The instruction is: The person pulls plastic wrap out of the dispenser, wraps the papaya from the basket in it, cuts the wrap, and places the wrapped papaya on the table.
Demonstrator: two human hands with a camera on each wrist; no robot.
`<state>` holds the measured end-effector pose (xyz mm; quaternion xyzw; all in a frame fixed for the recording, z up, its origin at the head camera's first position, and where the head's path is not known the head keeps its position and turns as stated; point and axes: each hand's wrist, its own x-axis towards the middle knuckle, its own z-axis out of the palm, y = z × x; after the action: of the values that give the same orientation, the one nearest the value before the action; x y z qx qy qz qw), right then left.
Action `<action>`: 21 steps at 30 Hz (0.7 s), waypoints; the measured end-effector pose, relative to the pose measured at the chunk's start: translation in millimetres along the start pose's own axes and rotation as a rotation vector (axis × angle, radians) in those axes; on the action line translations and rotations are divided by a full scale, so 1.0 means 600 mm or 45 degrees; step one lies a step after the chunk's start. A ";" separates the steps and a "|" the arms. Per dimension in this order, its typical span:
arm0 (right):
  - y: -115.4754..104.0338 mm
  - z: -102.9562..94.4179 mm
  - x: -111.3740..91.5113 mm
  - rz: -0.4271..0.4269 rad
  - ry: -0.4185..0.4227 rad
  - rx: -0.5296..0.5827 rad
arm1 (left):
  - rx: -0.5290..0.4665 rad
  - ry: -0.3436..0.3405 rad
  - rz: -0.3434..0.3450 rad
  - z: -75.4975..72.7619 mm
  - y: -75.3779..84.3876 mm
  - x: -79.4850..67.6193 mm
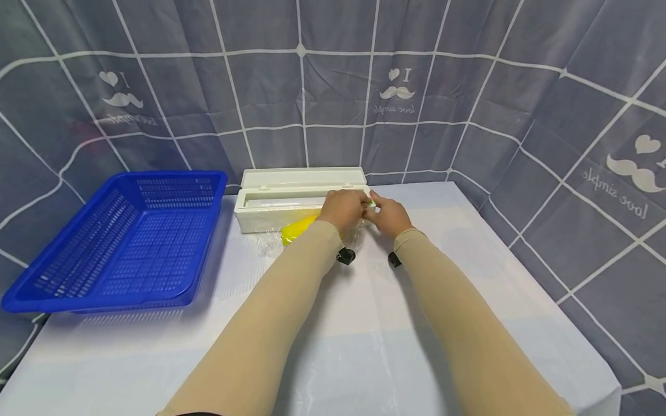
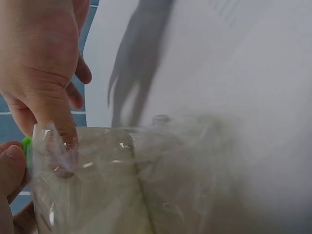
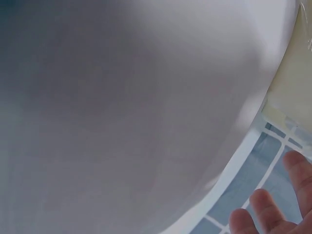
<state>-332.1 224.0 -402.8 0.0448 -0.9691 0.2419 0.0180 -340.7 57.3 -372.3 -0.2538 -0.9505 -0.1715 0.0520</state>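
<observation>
Left-hand grip (image 1: 343, 211) pinches green tab (image 2: 28, 147) at white box's (image 1: 267, 221) right end | right-hand grip (image 1: 390, 218) holds that end, thumb on clear film (image 2: 114, 163) | yellow object (image 1: 296, 230) before box | blue basket (image 1: 109, 303) left on table (image 1: 374, 323)

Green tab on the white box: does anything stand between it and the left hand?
Nothing visible: the left hand touches the green tab. Clear film hangs across the front of the white box.
</observation>
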 end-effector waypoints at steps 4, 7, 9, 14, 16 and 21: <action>0.001 0.002 0.002 -0.007 0.005 0.005 | -0.027 0.015 -0.035 0.000 0.000 0.008; 0.001 0.004 0.002 -0.013 0.008 0.003 | -0.115 0.005 -0.095 0.000 -0.003 0.012; 0.001 0.005 0.002 -0.013 0.007 -0.001 | -0.179 -0.005 -0.135 0.001 -0.006 0.014; 0.000 0.004 0.001 0.000 0.008 -0.012 | -0.242 -0.050 -0.166 0.000 -0.012 0.017; 0.000 0.003 0.001 0.014 0.003 -0.008 | -0.238 -0.066 -0.161 -0.001 -0.012 0.019; 0.001 0.004 0.002 0.036 -0.014 0.007 | -0.228 -0.075 -0.185 -0.001 -0.012 0.021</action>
<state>-333.3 223.5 -405.0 0.0326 -0.9690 0.2446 0.0091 -355.4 57.3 -371.5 -0.1928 -0.9484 -0.2514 -0.0113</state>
